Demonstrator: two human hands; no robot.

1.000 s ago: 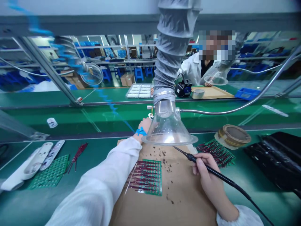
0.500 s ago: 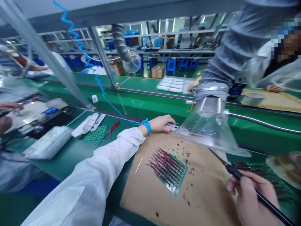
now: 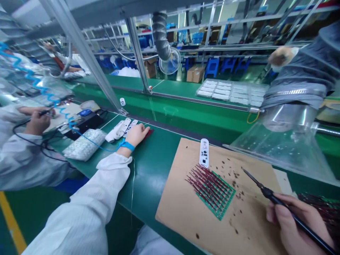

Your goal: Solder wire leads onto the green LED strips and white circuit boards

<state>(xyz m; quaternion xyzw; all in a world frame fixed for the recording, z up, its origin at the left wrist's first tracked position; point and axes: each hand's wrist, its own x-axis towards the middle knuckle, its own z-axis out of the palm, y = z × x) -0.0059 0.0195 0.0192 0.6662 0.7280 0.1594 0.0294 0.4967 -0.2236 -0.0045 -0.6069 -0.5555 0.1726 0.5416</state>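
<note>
My left hand (image 3: 136, 135) is stretched out to the left, its fingertips at a red-handled hand tool (image 3: 150, 133), perhaps pliers. The fingers hide part of that tool, so their grip on it does not show. A blue strap circles the wrist. My right hand (image 3: 297, 219) is closed around the black handle of a soldering iron (image 3: 268, 193), whose tip points up-left above the brown board (image 3: 183, 212). On that board lies a green circuit panel (image 3: 225, 198) covered with rows of dark red wires. A slim white casing with electronic parts (image 3: 204, 152) lies at the panel's upper corner.
A clear fume hood (image 3: 287, 145) hangs at the right. White casings (image 3: 118, 130) and a bubble-wrapped pack (image 3: 85, 145) lie at the left, near a co-worker's hands (image 3: 39, 120). More wired panels (image 3: 318, 209) sit at right. Dark crumbs dot the board.
My left hand has let go of the white casing, leaving it on the board, and moved left to the red-handled tool. The view has swung left. My right hand still holds the soldering iron.
</note>
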